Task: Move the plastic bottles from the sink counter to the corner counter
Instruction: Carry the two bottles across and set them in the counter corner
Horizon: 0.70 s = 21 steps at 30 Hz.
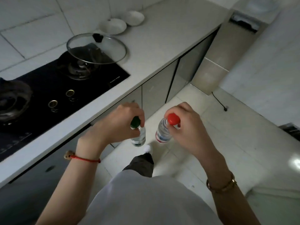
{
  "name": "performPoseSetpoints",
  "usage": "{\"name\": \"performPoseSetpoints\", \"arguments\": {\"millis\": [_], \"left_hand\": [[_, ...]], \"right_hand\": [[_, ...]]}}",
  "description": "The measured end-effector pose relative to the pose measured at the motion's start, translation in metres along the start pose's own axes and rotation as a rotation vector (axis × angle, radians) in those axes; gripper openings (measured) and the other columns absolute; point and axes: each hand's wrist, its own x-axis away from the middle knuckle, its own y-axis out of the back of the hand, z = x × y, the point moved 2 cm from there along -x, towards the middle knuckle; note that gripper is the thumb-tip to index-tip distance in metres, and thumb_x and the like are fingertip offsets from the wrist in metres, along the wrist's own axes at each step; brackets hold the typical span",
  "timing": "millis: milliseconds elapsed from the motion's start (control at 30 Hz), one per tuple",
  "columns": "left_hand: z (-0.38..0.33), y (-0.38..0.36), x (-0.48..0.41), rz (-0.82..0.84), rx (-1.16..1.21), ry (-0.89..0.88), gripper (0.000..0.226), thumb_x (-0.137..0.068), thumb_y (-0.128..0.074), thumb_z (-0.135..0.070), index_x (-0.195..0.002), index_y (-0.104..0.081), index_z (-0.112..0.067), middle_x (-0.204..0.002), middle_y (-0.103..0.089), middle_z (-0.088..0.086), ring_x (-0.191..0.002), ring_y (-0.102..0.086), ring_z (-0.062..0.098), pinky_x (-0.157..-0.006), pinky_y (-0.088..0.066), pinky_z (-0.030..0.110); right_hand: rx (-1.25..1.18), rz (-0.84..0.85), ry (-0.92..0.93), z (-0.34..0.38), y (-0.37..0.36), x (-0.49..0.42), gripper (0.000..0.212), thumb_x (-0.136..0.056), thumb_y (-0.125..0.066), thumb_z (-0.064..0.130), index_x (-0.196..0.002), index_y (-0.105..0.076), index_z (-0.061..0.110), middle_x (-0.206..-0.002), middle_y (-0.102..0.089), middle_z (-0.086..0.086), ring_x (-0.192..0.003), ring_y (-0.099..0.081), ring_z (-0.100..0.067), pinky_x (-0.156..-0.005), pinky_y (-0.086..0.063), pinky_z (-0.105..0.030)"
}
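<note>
Seen from the head camera, a person stands beside a kitchen bench [162, 46], carrying two small plastic bottles above the tiled floor [227, 135]. The left hand [120, 124] is closed around the neck of a clear bottle with a green cap [138, 135], its fingers wrapped just under the cap. The right hand [186, 125] is clamped the same way on a clear bottle with a red cap [164, 132], which carries a red and blue label. Both bottles hang upright in the air, near each other but apart, just off the bench edge and resting on nothing.

A red string bracelet [84, 159] circles the left wrist and a gold bangle [222, 185] the right. Below the hands, a pale shirt [146, 200], a dark trouser leg [142, 164] and a white shoe [148, 148] show against the floor.

On the bench to the left sits a black gas hob [48, 88] with two burners and two knobs. A glass pan lid [96, 48] rests tilted over the nearer burner. Further back stand two white bowls [121, 22], which appear to be turned upside down, though the picture is soft there. Grey cabinet doors [162, 88] run beneath the bench, and a black cable [219, 101] lies on the floor by the far wall.
</note>
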Motion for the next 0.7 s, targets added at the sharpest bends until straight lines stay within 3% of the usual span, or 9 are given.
{"name": "performPoseSetpoints", "arguments": {"millis": [167,300,433,700], "left_hand": [[0.007,0.005,-0.084,0.074,0.011,-0.106,0.024,-0.064,-0.074,-0.009,-0.078,-0.063,-0.025,-0.091,-0.059,-0.006,-0.088,-0.052,0.014,-0.077,-0.049,0.035],[0.014,0.015,-0.149,0.115,0.023,-0.168,0.025,-0.065,-0.075,-0.01,-0.079,-0.063,-0.027,-0.092,-0.058,-0.007,-0.09,-0.052,0.014,-0.078,-0.049,0.033],[0.018,0.026,-0.206,0.145,0.0,-0.239,0.026,-0.067,-0.074,-0.012,-0.08,-0.06,-0.03,-0.093,-0.057,-0.01,-0.088,-0.05,0.012,-0.074,-0.045,0.024],[0.027,0.036,-0.3,0.21,-0.001,-0.305,0.029,-0.067,-0.075,-0.012,-0.079,-0.056,-0.031,-0.092,-0.056,-0.009,-0.086,-0.048,0.01,-0.07,-0.038,0.016]], "right_hand": [[-0.009,-0.093,-0.108,-0.038,0.014,-0.045,0.02,-0.082,-0.068,0.018,-0.099,-0.058,0.023,-0.104,-0.05,0.007,-0.085,-0.054,-0.007,-0.076,-0.045,-0.014],[0.017,-0.169,-0.163,-0.059,0.03,-0.09,0.02,-0.08,-0.069,0.014,-0.097,-0.061,0.019,-0.101,-0.054,0.003,-0.082,-0.057,-0.009,-0.077,-0.05,-0.017],[0.057,-0.233,-0.23,-0.075,0.047,-0.13,0.023,-0.078,-0.072,0.014,-0.099,-0.062,0.019,-0.099,-0.048,0.011,-0.076,-0.051,0.0,-0.071,-0.036,-0.004],[0.059,-0.277,-0.31,-0.109,0.07,-0.192,0.025,-0.079,-0.072,0.013,-0.103,-0.064,0.015,-0.106,-0.057,0.001,-0.079,-0.047,-0.001,-0.072,-0.034,-0.002]]}}
